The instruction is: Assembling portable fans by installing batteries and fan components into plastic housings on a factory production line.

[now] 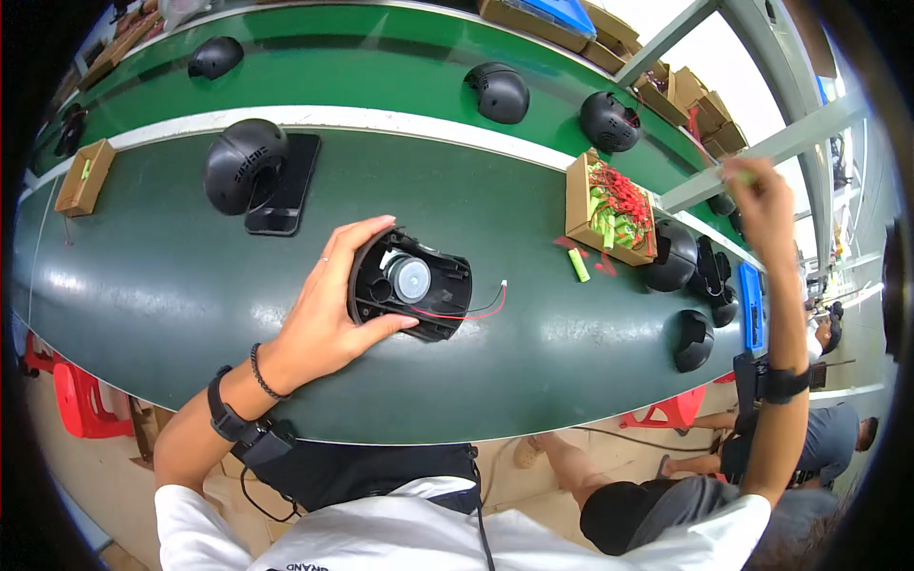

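Note:
My left hand [328, 295] grips a black plastic shell [452, 276] from its left side, open face up, above the green table. Inside the shell sits a round silver speaker [410, 278]. A thin red and black wire with a small white connector [504, 284] trails out to the right. My right hand [764, 205] is raised at the far right, beside a metal post, fingers curled together. A trace of green shows at its fingertips; what it is stays unclear. Closest below it stands a cardboard box [579, 205] of green batteries with red wires [617, 205].
A loose green battery [579, 265] lies by the box. A round black shell [238, 167] rests on a dark phone [290, 186]. More black shells [695, 341] stand at right, near a blue tray [752, 305]. A green conveyor [400, 67] runs behind, carrying several shells. A person [828, 438] sits at right.

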Available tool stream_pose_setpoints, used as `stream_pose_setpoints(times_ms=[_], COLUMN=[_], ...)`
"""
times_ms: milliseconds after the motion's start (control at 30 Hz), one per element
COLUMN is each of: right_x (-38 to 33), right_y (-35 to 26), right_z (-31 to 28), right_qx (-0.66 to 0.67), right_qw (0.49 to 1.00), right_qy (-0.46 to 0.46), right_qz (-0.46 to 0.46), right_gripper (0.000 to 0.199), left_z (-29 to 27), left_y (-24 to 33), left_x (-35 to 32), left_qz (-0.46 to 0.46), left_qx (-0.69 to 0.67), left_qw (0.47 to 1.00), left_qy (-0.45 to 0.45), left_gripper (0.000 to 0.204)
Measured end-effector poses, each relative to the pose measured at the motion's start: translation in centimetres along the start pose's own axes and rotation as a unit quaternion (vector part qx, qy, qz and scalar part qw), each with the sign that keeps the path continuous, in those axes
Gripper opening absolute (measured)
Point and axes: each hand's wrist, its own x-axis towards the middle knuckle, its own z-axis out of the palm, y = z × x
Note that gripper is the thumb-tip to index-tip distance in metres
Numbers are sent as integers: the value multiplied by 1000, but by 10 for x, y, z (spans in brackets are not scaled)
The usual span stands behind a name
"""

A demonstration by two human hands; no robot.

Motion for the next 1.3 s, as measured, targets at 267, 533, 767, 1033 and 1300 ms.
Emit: stream_pose_setpoints(times_ms=[267,533,767,1033,1300], right_x=[3,-84,-118,-126,-131], right_y=[-14,-195,-304,-310,-309], right_z=[-3,69,130,156,158], right_qx=[112,548,626,473,311], right_qw=[982,826,777,872,935], right_qy=[147,43,39,98,96], right_qz=[28,124,55,-81,-139], right_gripper=[18,33,24,26,43], left_z=[4,0,1,1,1], left_y=[4,3,3,2,4], left_x=[1,-3,-4,-5,-5], left_qz=[-8,-25,-50,-30,23], left_qx=[-19,-29,-76,-42,-28], left_qw=[1000,999,996,998,997], left_qy=[-3,-8,-25,-45,-63], left_gripper=[98,96,99,94,90])
